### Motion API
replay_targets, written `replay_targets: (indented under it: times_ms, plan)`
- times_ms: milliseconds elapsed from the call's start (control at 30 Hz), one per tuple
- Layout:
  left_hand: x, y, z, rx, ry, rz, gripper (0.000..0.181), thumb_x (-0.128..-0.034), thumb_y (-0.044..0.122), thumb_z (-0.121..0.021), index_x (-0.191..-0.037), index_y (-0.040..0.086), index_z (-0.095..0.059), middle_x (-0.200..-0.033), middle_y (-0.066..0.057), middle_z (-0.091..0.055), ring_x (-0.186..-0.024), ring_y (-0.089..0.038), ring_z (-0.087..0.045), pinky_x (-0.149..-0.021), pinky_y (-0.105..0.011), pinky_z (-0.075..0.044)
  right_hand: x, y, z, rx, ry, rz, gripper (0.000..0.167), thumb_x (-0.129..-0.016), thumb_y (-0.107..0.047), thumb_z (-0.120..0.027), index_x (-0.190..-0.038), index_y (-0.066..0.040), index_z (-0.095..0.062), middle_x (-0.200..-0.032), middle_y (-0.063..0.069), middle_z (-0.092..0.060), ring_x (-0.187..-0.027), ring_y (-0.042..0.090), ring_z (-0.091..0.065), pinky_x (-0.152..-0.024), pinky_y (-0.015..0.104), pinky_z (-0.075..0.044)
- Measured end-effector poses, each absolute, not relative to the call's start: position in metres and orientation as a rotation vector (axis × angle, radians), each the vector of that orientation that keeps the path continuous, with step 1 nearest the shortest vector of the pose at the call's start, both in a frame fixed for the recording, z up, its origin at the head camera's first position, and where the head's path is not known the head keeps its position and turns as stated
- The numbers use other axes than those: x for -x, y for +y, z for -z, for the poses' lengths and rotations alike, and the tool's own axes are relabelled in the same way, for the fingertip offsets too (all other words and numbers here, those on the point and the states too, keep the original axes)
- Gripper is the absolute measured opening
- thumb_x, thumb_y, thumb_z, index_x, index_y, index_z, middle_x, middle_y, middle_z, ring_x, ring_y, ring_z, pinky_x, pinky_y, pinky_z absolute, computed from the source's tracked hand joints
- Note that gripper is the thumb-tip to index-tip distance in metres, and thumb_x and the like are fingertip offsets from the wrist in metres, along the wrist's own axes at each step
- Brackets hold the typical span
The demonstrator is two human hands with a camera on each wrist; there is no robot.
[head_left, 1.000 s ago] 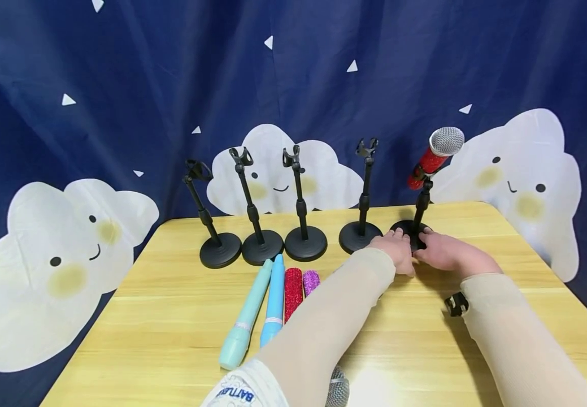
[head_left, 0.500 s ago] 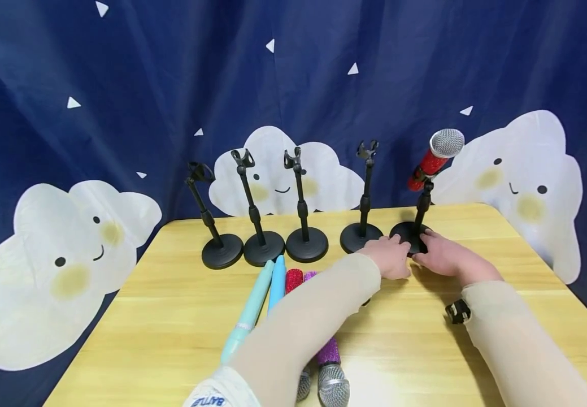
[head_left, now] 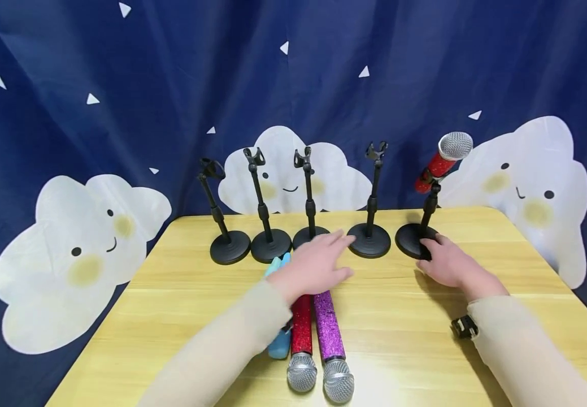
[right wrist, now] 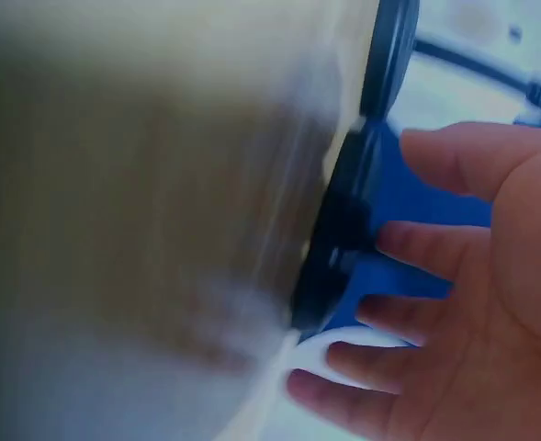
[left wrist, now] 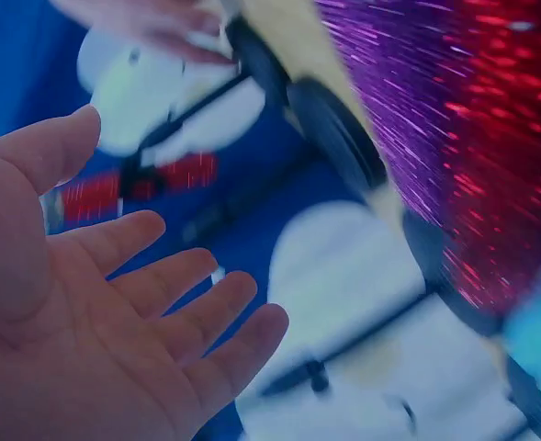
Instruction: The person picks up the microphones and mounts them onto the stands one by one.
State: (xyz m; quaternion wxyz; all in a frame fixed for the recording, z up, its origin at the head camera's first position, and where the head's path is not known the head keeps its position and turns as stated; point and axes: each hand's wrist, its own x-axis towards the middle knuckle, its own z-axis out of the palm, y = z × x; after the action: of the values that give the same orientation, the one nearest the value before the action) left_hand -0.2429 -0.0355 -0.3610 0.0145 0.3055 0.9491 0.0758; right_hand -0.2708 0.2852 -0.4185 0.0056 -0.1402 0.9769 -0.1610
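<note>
My left hand (head_left: 316,265) hovers over the row of microphones with its fingers spread and nothing in them. Beneath it lie a glittery red microphone (head_left: 301,333), a purple microphone (head_left: 329,330) and a blue microphone (head_left: 279,346); a pale teal microphone (head_left: 273,267) is mostly covered by the hand and sleeve. On the right, my right hand (head_left: 448,263) is at the round base of the rightmost stand (head_left: 429,209); whether its fingertips touch it, I cannot tell. The right wrist view shows those fingers (right wrist: 408,322) extended. That stand bears a tilted red microphone (head_left: 440,164).
Several black microphone stands line the back of the wooden table (head_left: 171,316), among them a left-end stand (head_left: 217,212) and another stand (head_left: 372,206) beside the rightmost one. Behind them hangs a dark blue curtain (head_left: 171,68) with cloud faces.
My left hand has drawn away from the rightmost stand's base, leftward and back over the microphones. The right hand has stayed near the base. The view has shifted slightly.
</note>
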Motion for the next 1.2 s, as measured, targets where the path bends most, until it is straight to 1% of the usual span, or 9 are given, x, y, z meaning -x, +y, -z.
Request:
replay_targets:
  times_ms: [133,233,267,367,467,667,833,1033,1200]
  plan:
    - [0.226,-0.091,0.368,-0.896,3.034,-0.428,0.069,-0.0982,0.05,-0.058,-0.157,0.02,-0.038,-0.163,-0.006,-0.03,-0.146,-0.032,-0.033,-0.112,-0.054,-0.035,0.256,0.249,0.411,0.732,3.143,0.457,0.057,-0.091,-0.016,-0.068,-0.142,0.001,-0.053,-0.149,0.036,-0.036,-0.134,0.056,-0.036,-0.106,0.067,-0.032]
    - [0.218,-0.122,0.373,-0.848,3.082,-0.535,0.068,-0.0978,0.048,-0.06,-0.156,0.018,-0.041,-0.162,-0.006,-0.032,-0.146,-0.032,-0.034,-0.112,-0.053,-0.034,0.248,0.212,0.407,1.158,3.137,0.433,0.054,-0.083,-0.007,-0.074,-0.136,-0.008,-0.061,-0.148,0.025,-0.044,-0.134,0.047,-0.042,-0.108,0.061,-0.036]
    - [0.216,-0.13,0.374,-0.827,3.097,-0.561,0.067,-0.0977,0.046,-0.061,-0.156,0.019,-0.041,-0.162,-0.005,-0.032,-0.146,-0.031,-0.034,-0.113,-0.053,-0.033,0.245,0.199,0.406,1.309,3.116,0.413,0.054,-0.081,-0.004,-0.074,-0.133,-0.011,-0.064,-0.146,0.022,-0.048,-0.133,0.043,-0.045,-0.105,0.058,-0.041]
    - [0.211,-0.149,0.375,-0.752,3.128,-0.641,0.066,-0.0975,0.045,-0.063,-0.155,0.019,-0.042,-0.162,-0.004,-0.033,-0.147,-0.029,-0.033,-0.115,-0.051,-0.031,0.238,0.163,0.409,1.727,2.982,0.339,0.052,-0.076,0.002,-0.072,-0.124,-0.016,-0.068,-0.14,0.014,-0.055,-0.13,0.036,-0.051,-0.104,0.049,-0.045]
    - [0.208,-0.163,0.376,-0.678,3.128,-0.716,0.066,-0.0975,0.044,-0.064,-0.155,0.019,-0.043,-0.163,-0.004,-0.032,-0.147,-0.031,-0.032,-0.115,-0.054,-0.029,0.228,0.137,0.416,1.942,2.829,0.248,0.05,-0.077,0.002,-0.071,-0.121,-0.022,-0.068,-0.137,0.009,-0.057,-0.13,0.031,-0.052,-0.103,0.046,-0.046]
    - [0.206,-0.183,0.372,-0.565,3.112,-0.734,0.067,-0.0981,0.044,-0.063,-0.156,0.019,-0.041,-0.163,-0.006,-0.031,-0.146,-0.034,-0.032,-0.112,-0.058,-0.032,0.212,0.115,0.424,2.002,2.716,0.086,0.043,-0.082,-0.006,-0.071,-0.119,-0.029,-0.065,-0.138,0.004,-0.056,-0.136,0.027,-0.047,-0.108,0.048,-0.041]
    - [0.204,-0.191,0.367,-0.515,3.094,-0.716,0.068,-0.098,0.044,-0.063,-0.157,0.02,-0.039,-0.163,-0.007,-0.031,-0.146,-0.034,-0.033,-0.109,-0.061,-0.035,0.212,0.111,0.429,2.031,2.713,0.063,0.043,-0.081,-0.007,-0.073,-0.116,-0.03,-0.066,-0.132,0.002,-0.058,-0.134,0.026,-0.049,-0.106,0.048,-0.043]
    - [0.206,-0.182,0.356,-0.573,3.104,-0.677,0.067,-0.0983,0.047,-0.061,-0.157,0.024,-0.039,-0.163,-0.005,-0.031,-0.147,-0.031,-0.033,-0.11,-0.059,-0.034,0.213,0.121,0.434,2.016,2.719,0.098,0.044,-0.076,-0.006,-0.078,-0.111,-0.028,-0.064,-0.125,-0.002,-0.061,-0.133,0.027,-0.05,-0.107,0.051,-0.041]
    - [0.214,-0.167,0.343,-0.63,3.093,-0.647,0.065,-0.0987,0.046,-0.06,-0.156,0.023,-0.04,-0.163,-0.006,-0.031,-0.147,-0.031,-0.033,-0.111,-0.058,-0.033,0.216,0.143,0.429,1.858,2.784,0.214,0.051,-0.068,-0.012,-0.085,-0.11,-0.026,-0.061,-0.121,-0.006,-0.059,-0.123,0.021,-0.053,-0.108,0.046,-0.041]
